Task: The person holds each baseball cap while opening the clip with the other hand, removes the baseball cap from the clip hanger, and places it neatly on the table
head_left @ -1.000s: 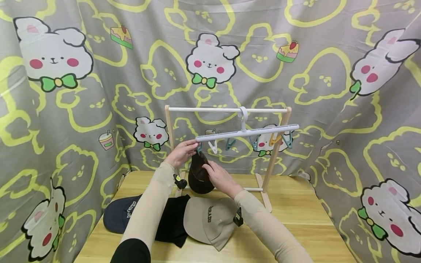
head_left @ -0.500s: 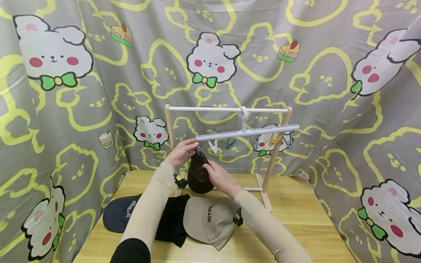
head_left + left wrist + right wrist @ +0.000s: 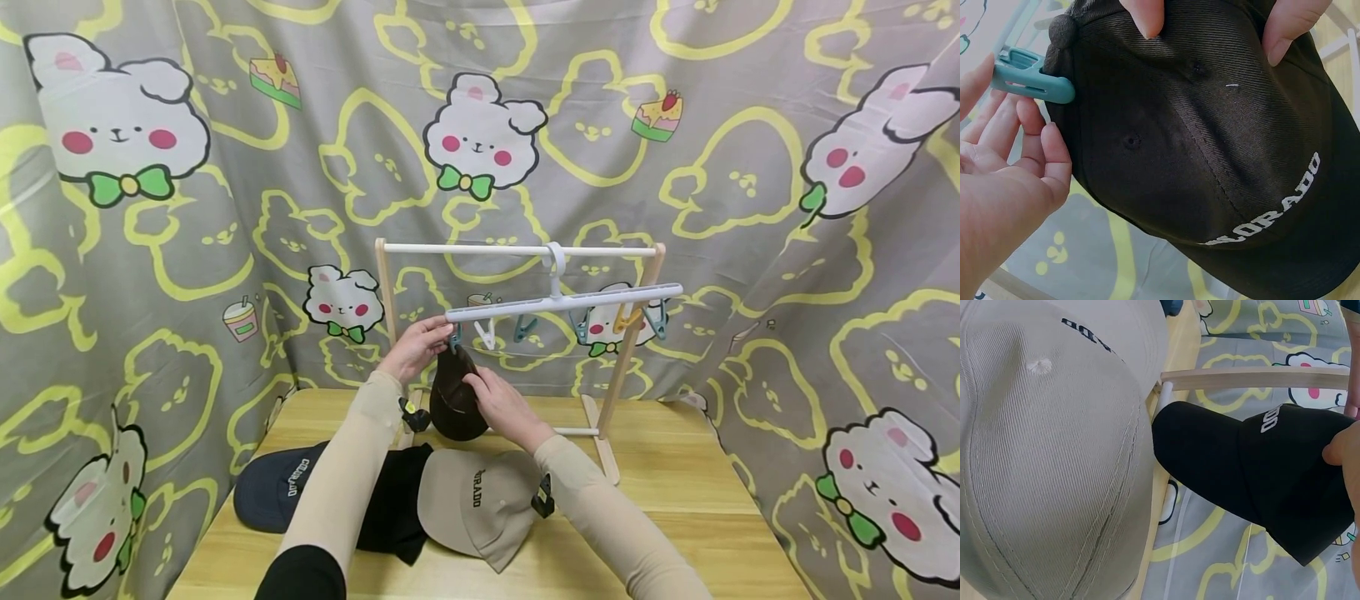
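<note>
A dark brown baseball cap [image 3: 453,404] with white lettering hangs brim down below the left end of a pale hanger [image 3: 562,302]. My left hand [image 3: 416,348] pinches a teal clip [image 3: 1035,78] on that end. In the left wrist view the clip's mouth sits over the crown's edge, beside the top button [image 3: 1063,31]. My right hand [image 3: 506,408] grips the cap's crown, thumb on the near side; some of its fingers are hidden behind the cap in the head view.
The hanger hooks over a rack's white rail [image 3: 465,249]; several more clips, including a white clip [image 3: 486,333] and a yellow clip [image 3: 627,318], dangle from it. On the wooden table [image 3: 675,483] lie a navy cap [image 3: 266,492], a black cap [image 3: 393,508] and a beige cap [image 3: 472,504].
</note>
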Motion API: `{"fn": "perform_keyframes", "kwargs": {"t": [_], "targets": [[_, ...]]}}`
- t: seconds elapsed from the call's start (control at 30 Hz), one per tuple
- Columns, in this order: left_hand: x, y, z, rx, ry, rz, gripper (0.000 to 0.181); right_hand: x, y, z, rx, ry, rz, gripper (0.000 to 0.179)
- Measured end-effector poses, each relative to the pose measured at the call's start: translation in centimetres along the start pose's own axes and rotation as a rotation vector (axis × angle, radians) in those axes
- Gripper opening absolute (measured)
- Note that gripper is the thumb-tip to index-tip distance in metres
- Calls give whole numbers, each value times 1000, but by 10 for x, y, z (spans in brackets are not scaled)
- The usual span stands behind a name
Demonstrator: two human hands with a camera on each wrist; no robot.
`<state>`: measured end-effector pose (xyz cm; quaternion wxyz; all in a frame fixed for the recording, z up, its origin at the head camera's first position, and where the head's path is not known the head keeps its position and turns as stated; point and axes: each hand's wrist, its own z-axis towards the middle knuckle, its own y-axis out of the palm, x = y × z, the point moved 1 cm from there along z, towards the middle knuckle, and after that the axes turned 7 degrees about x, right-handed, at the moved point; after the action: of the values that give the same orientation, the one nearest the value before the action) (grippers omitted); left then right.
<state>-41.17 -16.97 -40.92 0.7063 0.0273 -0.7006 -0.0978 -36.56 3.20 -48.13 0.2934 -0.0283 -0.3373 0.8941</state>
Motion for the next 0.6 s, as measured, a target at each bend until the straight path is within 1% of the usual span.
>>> {"fn": "perform_keyframes", "kwargs": {"t": [0.17, 0.47, 0.6], "targets": [[0, 2, 0, 9, -3, -13, 10, 0, -1, 0, 7, 4, -3, 33], [-5, 2, 4, 17, -2, -32, 10, 0, -2, -4, -20, 11, -1, 35], [-5, 2, 3, 26, -7, -41, 10, 0, -2, -6, -29, 10, -16, 33]]}}
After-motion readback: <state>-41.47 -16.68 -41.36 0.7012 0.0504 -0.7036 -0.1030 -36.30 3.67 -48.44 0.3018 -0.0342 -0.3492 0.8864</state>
